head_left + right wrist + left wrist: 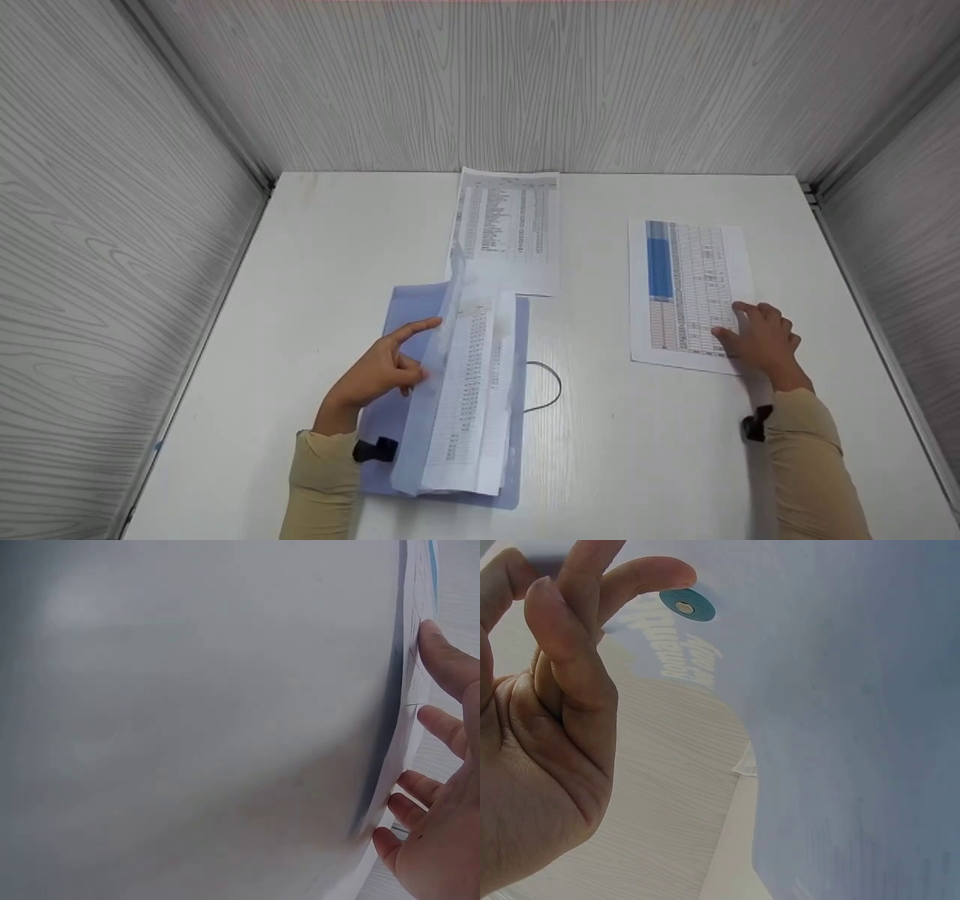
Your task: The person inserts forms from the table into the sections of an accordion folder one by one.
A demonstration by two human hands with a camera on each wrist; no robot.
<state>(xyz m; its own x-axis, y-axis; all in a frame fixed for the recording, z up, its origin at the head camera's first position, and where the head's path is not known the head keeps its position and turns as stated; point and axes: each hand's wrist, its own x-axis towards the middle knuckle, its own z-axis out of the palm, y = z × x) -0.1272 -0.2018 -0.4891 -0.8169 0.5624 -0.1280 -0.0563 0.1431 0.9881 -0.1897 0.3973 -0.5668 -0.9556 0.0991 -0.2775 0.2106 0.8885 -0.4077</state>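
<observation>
A translucent blue document folder [397,307] lies at centre left with its flap raised. Printed sheets [465,390] show inside it. My left hand [379,367] props the flap from the left, index finger extended against it. In the left wrist view, a fingertip rests right by the folder's teal snap button [685,606]. Over on the right, my right hand [765,337] rests at the lower right edge of a printed sheet [697,292] with a blue block. In the right wrist view, its spread fingertips [439,727] touch the edge of the paper.
Another printed sheet [510,225] lies behind the folder, near the back wall [525,82]. A thin dark cord loop [559,386] sticks out from the folder's right side. Grey wood-grain panels enclose the white table [600,465] at the back and sides.
</observation>
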